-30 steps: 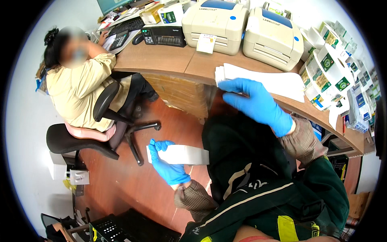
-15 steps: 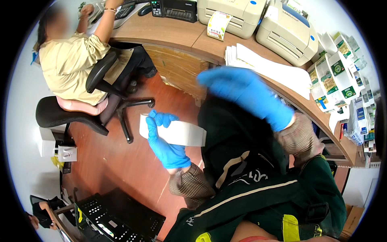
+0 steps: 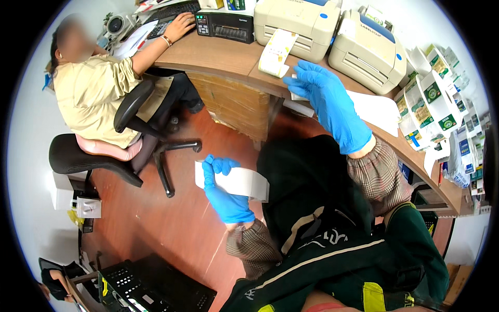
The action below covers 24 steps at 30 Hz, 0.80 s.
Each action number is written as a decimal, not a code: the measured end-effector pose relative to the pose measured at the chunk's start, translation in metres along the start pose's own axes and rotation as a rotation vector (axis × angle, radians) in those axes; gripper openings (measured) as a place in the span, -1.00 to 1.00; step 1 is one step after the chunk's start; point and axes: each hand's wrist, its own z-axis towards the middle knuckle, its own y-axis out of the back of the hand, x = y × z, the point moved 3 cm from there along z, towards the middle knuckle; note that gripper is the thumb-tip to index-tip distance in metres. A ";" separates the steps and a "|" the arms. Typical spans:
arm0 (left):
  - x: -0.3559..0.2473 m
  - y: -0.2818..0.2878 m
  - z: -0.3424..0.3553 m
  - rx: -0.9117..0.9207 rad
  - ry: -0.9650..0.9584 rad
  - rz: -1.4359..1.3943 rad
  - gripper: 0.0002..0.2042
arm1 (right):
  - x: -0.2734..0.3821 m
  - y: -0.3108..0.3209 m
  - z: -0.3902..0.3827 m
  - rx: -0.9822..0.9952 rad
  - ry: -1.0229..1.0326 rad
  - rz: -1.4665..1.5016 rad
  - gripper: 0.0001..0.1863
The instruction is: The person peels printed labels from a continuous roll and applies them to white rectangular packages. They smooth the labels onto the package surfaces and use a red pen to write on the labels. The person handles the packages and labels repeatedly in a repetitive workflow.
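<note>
My left hand [image 3: 223, 195], in a blue glove, is closed around a white paper strip [image 3: 248, 185] above the floor. The strip curls over toward my dark apron, and its face looks blank. At the desk edge my right hand [image 3: 332, 106], also blue-gloved, is held with its fingers stretched out; the thumb is hidden. White paper sheets [image 3: 375, 110] lie under and beside it, and a bit of white shows by the fingertips. Just beyond those fingers, a printed label strip [image 3: 278, 52] hangs from the slot of a beige label printer [image 3: 299, 28].
A second beige printer [image 3: 368, 52] stands to the right, with label rolls [image 3: 429, 106] beside it. Farther left is a black printer [image 3: 224, 26]. A co-worker sits in a black office chair [image 3: 93, 158] at the left. A black perforated cart [image 3: 156, 286] stands at the lower left.
My right hand has moved slightly right and farther over the desk. The printed label strip reaches farther out. My left hand has shifted right and lower. The co-worker's hand has come down to the desk.
</note>
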 end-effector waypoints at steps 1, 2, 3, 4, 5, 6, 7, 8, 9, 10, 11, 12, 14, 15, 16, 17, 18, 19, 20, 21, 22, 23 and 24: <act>0.002 0.003 0.001 0.004 0.009 -0.002 -0.85 | 0.001 -0.003 -0.006 0.015 -0.006 0.026 -0.53; 0.005 0.008 0.001 0.008 0.017 -0.003 -0.86 | 0.001 -0.007 -0.012 0.031 -0.012 0.053 -0.52; 0.007 0.022 0.003 -0.017 0.026 -0.015 -0.86 | -0.003 -0.007 -0.012 0.033 -0.030 0.083 -0.52; 0.012 0.029 0.000 -0.042 0.020 0.027 -0.87 | -0.008 -0.004 -0.010 0.033 -0.048 0.110 -0.52; 0.018 0.039 -0.002 -0.089 0.035 0.026 -0.89 | -0.012 -0.003 -0.010 0.033 -0.066 0.136 -0.52; 0.024 0.051 -0.003 -0.137 0.048 0.026 -0.90 | -0.015 -0.006 -0.015 0.020 -0.076 0.127 -0.52; 0.027 0.064 -0.004 -0.166 0.044 -0.003 -0.90 | -0.016 -0.012 -0.022 0.016 -0.081 0.115 -0.51; 0.024 0.072 -0.004 -0.191 0.019 -0.032 -0.91 | -0.019 -0.022 -0.025 0.033 -0.087 0.112 -0.51; 0.029 0.074 -0.009 -0.249 0.021 -0.025 -0.91 | -0.024 -0.019 -0.031 0.047 -0.116 0.063 -0.48; 0.028 0.075 -0.007 -0.243 0.029 -0.022 -0.91 | -0.027 -0.022 -0.032 0.043 -0.097 0.051 -0.47; 0.028 0.077 -0.005 -0.237 0.037 -0.019 -0.91 | -0.030 -0.026 -0.032 0.038 -0.079 0.040 -0.45; 0.032 0.077 -0.004 -0.231 0.061 -0.014 -0.91 | -0.032 -0.026 -0.031 0.019 -0.059 0.025 -0.43; 0.041 0.076 -0.008 -0.254 0.104 -0.058 -0.91 | -0.040 -0.022 -0.023 0.006 -0.057 -0.006 -0.37; 0.041 0.073 -0.009 -0.258 0.111 -0.072 -0.92 | -0.041 -0.024 -0.020 0.001 -0.040 -0.025 -0.36; 0.042 0.071 -0.010 -0.262 0.118 -0.086 -0.92 | -0.043 -0.024 -0.016 -0.005 -0.023 -0.044 -0.35; 0.046 0.073 -0.010 -0.276 0.136 -0.112 -0.92 | -0.047 -0.021 -0.012 0.002 -0.022 -0.037 -0.33; 0.047 0.078 -0.009 -0.267 0.140 -0.137 -0.92 | -0.048 -0.023 -0.010 -0.009 -0.023 -0.024 -0.33; 0.047 0.083 -0.008 -0.259 0.145 -0.163 -0.91 | -0.049 -0.026 -0.009 -0.020 -0.025 -0.013 -0.33; 0.048 0.086 -0.006 -0.250 0.151 -0.188 -0.91 | -0.048 -0.029 -0.007 -0.031 -0.027 -0.002 -0.32; 0.047 0.081 -0.008 -0.284 0.150 -0.180 -0.91 | -0.049 -0.029 -0.007 -0.015 -0.038 0.005 -0.31; 0.046 0.081 -0.007 -0.290 0.150 -0.157 -0.92 | -0.050 -0.029 -0.006 -0.017 -0.036 0.002 -0.30; 0.046 0.081 -0.006 -0.296 0.150 -0.134 -0.92 | -0.051 -0.029 -0.004 -0.019 -0.035 -0.002 -0.30; 0.044 0.082 -0.006 -0.305 0.147 -0.108 -0.92 | -0.053 -0.031 -0.003 -0.020 -0.038 -0.003 -0.29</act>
